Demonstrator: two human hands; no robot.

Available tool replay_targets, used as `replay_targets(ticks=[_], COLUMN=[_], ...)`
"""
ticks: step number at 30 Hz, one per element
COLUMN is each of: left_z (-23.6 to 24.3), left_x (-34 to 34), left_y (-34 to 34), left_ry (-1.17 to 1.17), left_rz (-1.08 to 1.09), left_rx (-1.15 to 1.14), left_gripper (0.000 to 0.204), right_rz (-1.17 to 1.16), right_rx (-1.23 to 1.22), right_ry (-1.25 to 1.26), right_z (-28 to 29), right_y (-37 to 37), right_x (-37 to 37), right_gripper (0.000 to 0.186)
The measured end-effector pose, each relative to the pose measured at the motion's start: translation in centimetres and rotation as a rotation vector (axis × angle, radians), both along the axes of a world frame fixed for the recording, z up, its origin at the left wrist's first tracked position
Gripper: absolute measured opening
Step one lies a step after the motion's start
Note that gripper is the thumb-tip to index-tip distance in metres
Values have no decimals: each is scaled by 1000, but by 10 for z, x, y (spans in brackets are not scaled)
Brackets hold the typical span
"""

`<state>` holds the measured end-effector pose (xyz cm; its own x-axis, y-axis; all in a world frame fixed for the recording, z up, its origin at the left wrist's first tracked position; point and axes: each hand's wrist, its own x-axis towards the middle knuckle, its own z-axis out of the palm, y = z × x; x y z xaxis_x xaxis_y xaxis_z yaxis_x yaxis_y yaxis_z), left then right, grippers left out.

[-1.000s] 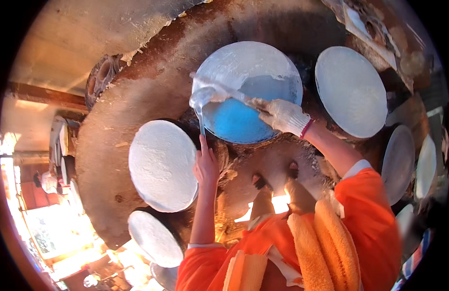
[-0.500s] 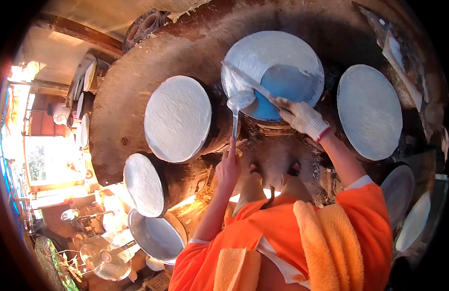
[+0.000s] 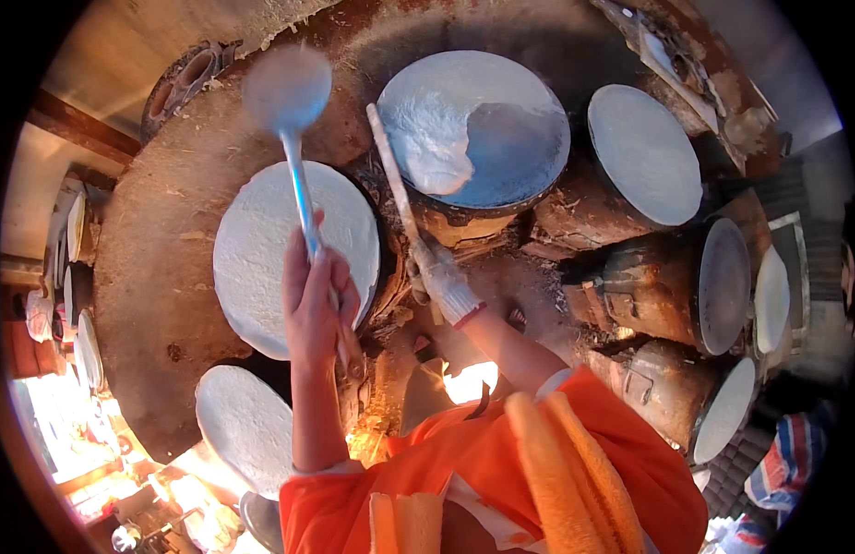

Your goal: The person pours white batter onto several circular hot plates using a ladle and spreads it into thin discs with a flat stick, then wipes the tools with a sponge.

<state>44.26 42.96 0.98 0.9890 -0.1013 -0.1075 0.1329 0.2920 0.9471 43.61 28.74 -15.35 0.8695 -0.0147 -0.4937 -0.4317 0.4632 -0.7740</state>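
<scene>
Head view: left lens of a head-worn fisheye pair, upright, facing steeply down and forward. Close on left hand and right hand mid-frame; wearer's orange shirt at near edge, brown counter farther off. Wide coverage left to right, edges bowed, corners black.

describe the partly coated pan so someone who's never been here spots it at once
Start from the big brown curved surface on the left. Near its edge, at top centre, is a round pan, just right of the stick in the gloved right hand. Unlike the evenly pale pans to its left and right, it shows a blue-grey patch beside its white layer.
</scene>
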Motion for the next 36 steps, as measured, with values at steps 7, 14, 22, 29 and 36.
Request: replay_targets(ticks=[7, 14, 22, 29, 36], left_z=[-31, -18, 25, 19, 34], left_x=[-97, -180, -207, -181, -151], left_y=[84, 85, 39, -33, -65], left_ry=[286, 236, 309, 3, 266], left_rz=[116, 116, -340, -1098, -1494], left_rx=[159, 45, -115, -358, -428], left_gripper=[38, 42, 56, 66, 59], right_rz=[-98, -231, -417, -236, -21], right_rx=[-8, -24, 133, -262, -266], right_ry=[126, 10, -61, 82, -14], right_z=[55, 49, 12, 23, 21], right_y=[33, -2, -84, -67, -46], right_x=[0, -44, -41, -37, -57], right_gripper=[31, 43, 25, 37, 52])
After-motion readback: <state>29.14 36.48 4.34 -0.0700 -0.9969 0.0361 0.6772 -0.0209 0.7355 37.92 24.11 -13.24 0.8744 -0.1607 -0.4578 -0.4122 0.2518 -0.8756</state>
